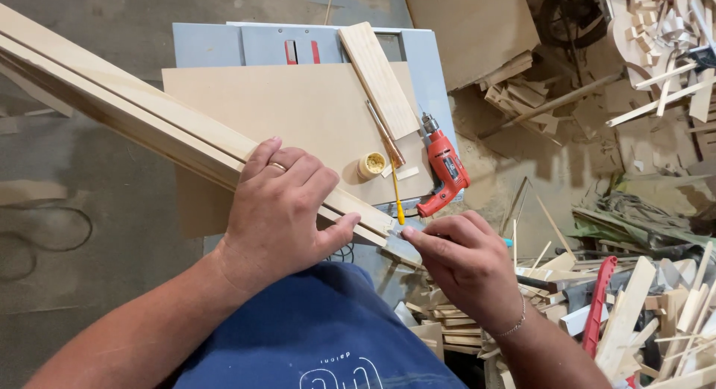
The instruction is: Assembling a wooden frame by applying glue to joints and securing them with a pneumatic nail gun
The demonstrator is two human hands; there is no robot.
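Note:
A long pale wooden moulding strip point(127, 105) runs from the upper left down to the middle of the head view. My left hand point(280, 210), with a ring on one finger, is clamped over the strip near its lower end. My right hand point(466, 266), wearing a thin bracelet, has its fingers pinched together at the cut end of the strip point(391, 228). A bit of turquoise shows beside the right hand; what it holds is hidden by the fingers.
A table saw point(425, 68) carries a beige board point(298, 113), a short plank point(379, 79), a small yellow-topped tub point(371, 165), a thin rod and a yellow pencil. A red electric drill point(445, 173) lies at its right edge. Heaps of wood offcuts point(641, 307) fill the right side.

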